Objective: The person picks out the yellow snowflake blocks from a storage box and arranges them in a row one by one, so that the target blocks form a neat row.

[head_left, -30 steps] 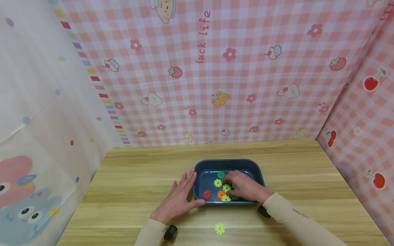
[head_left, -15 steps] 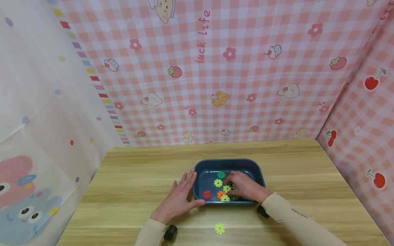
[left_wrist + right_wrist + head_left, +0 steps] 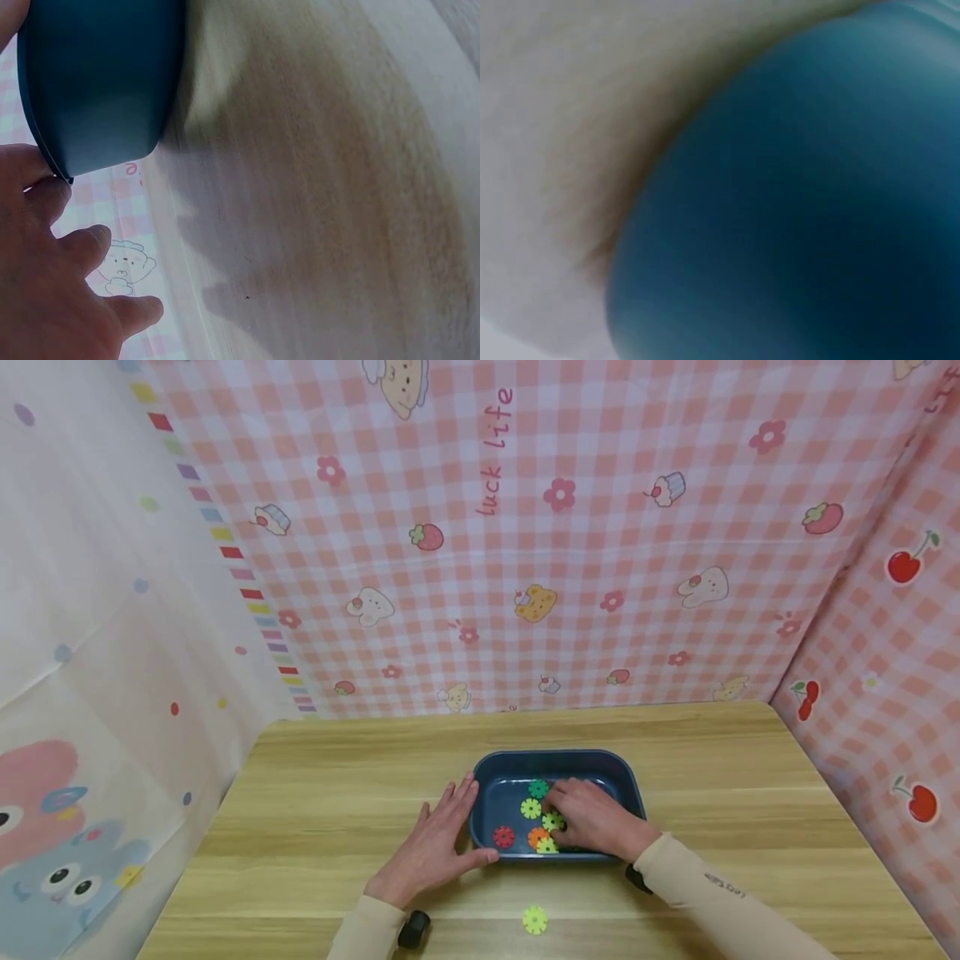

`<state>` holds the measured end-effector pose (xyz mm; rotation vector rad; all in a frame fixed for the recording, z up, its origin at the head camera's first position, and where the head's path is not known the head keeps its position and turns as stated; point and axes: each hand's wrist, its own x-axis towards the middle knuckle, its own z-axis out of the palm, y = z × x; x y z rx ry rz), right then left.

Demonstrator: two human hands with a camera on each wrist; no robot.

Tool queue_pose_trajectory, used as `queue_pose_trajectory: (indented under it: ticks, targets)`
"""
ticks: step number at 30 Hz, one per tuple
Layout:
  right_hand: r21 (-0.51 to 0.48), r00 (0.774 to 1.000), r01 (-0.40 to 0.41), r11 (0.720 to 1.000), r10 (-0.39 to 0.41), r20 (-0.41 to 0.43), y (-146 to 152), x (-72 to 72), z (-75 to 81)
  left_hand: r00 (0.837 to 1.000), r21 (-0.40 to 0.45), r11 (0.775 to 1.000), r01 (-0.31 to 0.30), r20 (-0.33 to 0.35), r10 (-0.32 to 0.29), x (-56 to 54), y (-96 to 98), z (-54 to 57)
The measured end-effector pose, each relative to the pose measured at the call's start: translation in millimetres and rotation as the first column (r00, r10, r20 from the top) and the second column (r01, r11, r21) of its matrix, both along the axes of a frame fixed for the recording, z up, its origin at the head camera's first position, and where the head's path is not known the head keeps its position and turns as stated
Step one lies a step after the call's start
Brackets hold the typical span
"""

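Left hand (image 3: pixel 431 856): grip spread, touching tray's (image 3: pixel 492 803) left end. Right hand (image 3: pixel 592 816): fingers bent inside tray; grip's closure and hold indeterminable. Notched discs (image 3: pixel 531 808) inside tray; yellow-green disc (image 3: pixel 535 920) on surface (image 3: pixel 337 810), tray's near side.

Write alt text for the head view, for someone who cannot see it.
A person's right hand reaches into a dark blue tray of small colored notched discs, while the left hand touches the tray's left end. A yellow-green disc lies outside on a wooden table, before a pink checked cloth.

R hand (image 3: pixel 594 817) hides pt of tray (image 3: pixel 555 763); R-wrist view blurry.
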<state>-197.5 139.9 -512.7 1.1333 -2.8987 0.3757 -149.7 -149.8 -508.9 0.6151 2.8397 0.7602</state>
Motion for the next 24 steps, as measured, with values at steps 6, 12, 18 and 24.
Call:
queue_pose_trajectory:
  ticks: [6, 12, 18, 24]
  targets:
    - [-0.042, 1.000, -0.023, 0.999, 0.023, 0.013, 0.4, -1.8, 0.6, 1.000, -0.008, 1.000, -0.002, 0.000, 0.002, -0.4, -0.1, 0.5]
    - [-0.081, 0.998, -0.042, 0.996, 0.046, 0.045, 0.9, -3.6, -0.6, 1.000, -0.008, 1.000, -0.004, 0.008, 0.004, -1.0, 0.2, -0.6]
    - [-0.088, 0.993, -0.066, 0.994, 0.074, 0.092, 0.7, -3.5, 0.3, 1.000, -0.010, 1.000, -0.004, 0.013, 0.004, -0.6, 0.1, -0.9]
    - [-0.072, 0.988, -0.080, 0.994, 0.088, 0.130, 0.1, -3.3, 2.1, 1.000, -0.010, 1.000, -0.005, 0.009, 0.005, -0.2, 0.0, -0.9]
